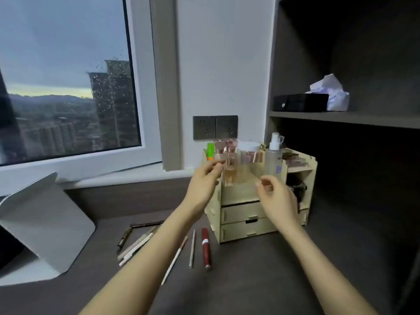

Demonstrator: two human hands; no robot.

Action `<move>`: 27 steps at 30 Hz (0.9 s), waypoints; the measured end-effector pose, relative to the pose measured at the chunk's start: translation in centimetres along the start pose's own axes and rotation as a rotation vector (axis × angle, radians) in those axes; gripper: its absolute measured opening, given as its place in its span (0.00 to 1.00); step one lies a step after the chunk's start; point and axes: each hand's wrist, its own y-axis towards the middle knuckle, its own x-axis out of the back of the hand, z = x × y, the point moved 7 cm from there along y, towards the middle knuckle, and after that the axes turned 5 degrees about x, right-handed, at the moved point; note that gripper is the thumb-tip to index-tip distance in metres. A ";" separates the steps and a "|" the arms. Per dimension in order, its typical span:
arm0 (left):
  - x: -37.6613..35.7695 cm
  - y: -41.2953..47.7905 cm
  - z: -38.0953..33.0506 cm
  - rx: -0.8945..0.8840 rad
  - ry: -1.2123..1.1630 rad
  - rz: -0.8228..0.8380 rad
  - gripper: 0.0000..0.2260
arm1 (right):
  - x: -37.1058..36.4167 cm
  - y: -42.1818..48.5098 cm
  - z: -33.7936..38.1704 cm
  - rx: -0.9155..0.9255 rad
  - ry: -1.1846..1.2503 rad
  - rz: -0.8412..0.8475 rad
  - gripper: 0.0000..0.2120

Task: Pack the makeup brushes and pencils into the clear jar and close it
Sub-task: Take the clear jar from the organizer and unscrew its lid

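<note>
The clear jar (248,159) with a white lid stands upright on top of a pale wooden drawer organizer (245,214), lid on. My left hand (203,185) hovers just left of it, fingers loosely curled near a pink bottle (230,164), holding nothing. My right hand (277,197) hangs in front of the organizer, below and right of the jar, also with nothing in it. On the dark desk lie several pencils and brushes: a pale bundle (136,245), a white stick (174,260), a grey pencil (192,248) and a red pen (206,247).
A frosted spray bottle (273,159) and a green tube (210,151) flank the jar on the organizer. A tilted white mirror stand (43,226) sits at the left. A shelf unit with a black box (300,102) and tissue rises on the right; a window is behind.
</note>
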 end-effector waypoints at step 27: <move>1.3 3.2 -2.8 -0.125 -0.190 0.072 0.21 | -1.9 3.8 5.9 0.106 0.197 -0.430 0.35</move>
